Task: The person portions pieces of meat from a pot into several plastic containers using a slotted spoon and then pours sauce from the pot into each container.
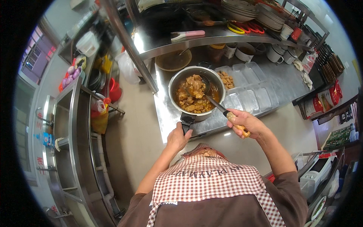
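A metal pot (pixel 172 99) of stewed meat pieces in brown sauce stands at the counter's left end. My left hand (pixel 178 137) holds its black handle (pixel 187 122). In my right hand (pixel 246 122) is the wooden-ended handle of a slotted ladle (pixel 217 104); its bowl, heaped with meat (pixel 195 85), is over the stew inside the pot's rim. Just right of the pot, a clear plastic container holds meat pieces (pixel 226 79). Several more clear plastic containers (pixel 262 96) stand beside it in two rows, with no food visible in them.
A bowl of dark liquid (pixel 173 61) stands behind the pot. Mugs (pixel 275 54) and jars line the back under a steel shelf (pixel 241 39) bearing stacked plates (pixel 239 10), scissors and a pink-handled tool (pixel 188 34). A steel post (pixel 133 48) rises by the counter's left end. Sinks (pixel 66 113) are at left.
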The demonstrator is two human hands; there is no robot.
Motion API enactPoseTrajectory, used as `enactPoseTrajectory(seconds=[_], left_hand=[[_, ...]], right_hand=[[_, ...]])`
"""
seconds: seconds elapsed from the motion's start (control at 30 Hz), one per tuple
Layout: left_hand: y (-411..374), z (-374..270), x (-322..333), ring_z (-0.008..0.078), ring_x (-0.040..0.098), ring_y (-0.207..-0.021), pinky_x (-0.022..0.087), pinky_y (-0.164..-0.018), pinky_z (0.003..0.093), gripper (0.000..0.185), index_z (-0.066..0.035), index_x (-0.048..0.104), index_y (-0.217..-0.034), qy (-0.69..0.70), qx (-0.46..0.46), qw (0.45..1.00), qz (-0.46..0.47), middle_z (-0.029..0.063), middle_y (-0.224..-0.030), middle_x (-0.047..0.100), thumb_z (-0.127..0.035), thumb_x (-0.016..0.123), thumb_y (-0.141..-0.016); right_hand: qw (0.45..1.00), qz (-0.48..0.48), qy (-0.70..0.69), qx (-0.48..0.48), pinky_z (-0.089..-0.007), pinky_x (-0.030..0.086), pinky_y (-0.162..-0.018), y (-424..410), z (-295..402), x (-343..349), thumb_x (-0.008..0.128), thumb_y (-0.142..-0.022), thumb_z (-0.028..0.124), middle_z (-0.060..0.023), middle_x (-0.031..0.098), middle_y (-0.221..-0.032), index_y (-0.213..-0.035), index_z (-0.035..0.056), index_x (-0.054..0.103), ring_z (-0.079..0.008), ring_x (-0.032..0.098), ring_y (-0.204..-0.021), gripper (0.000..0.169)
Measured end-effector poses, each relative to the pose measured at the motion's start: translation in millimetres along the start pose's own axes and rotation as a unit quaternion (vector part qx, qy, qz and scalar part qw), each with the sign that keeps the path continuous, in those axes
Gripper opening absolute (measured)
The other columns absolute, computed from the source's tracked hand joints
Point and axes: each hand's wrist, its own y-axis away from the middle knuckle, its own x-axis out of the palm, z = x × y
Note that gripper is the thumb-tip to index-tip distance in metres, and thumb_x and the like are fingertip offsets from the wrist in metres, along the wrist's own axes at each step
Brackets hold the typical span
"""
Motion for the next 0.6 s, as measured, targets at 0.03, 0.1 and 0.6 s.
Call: enactPoseTrajectory(seconds=[0.03, 0.1, 0.6], left_hand=[[0.0, 0.4, 0.5, 0.0441, 0.063, -0.078, 0.048, -0.070, 0.0481, 0.046, 0.004, 0.045, -0.104, -0.004, 0.004, 1.000, -0.003, 0.0265, -0.080, 0.063, -0.035, 0.063, -0.086], [0.5, -1.0, 0.0, 0.0441, 0.063, -0.079, 0.048, -0.070, 0.0481, 0.046, 0.004, 0.045, -0.104, -0.008, 0.008, 1.000, -0.007, 0.0262, -0.080, 0.064, -0.035, 0.063, -0.086], [0.1, -1.5, -1.1, 0.0444, 0.062, -0.079, 0.048, -0.072, 0.0484, 0.047, 0.003, 0.044, -0.105, -0.002, 0.004, 1.000, 0.006, 0.0261, -0.080, 0.064, -0.036, 0.061, -0.087]], right_hand=[[1.000, 0.012, -0.024, -0.008, -0.0218, 0.041, -0.038, 1.5, -2.6, -1.4, 0.052, -0.093, 0.014, -0.0036, 0.055, -0.084, -0.145, 0.0035, 0.025, -0.0077, 0.051, -0.049, 0.060], [0.998, 0.033, -0.054, -0.022, -0.0218, 0.042, -0.038, 4.3, -5.3, -1.0, 0.053, -0.093, 0.015, -0.0039, 0.056, -0.085, -0.145, 0.0035, 0.025, -0.0075, 0.051, -0.049, 0.060], [0.950, -0.054, 0.298, 0.081, -0.0249, 0.046, -0.041, -25.6, 38.4, 5.2, 0.047, -0.090, 0.010, -0.0044, 0.056, -0.081, -0.140, 0.0030, 0.035, -0.0094, 0.053, -0.048, 0.052]])
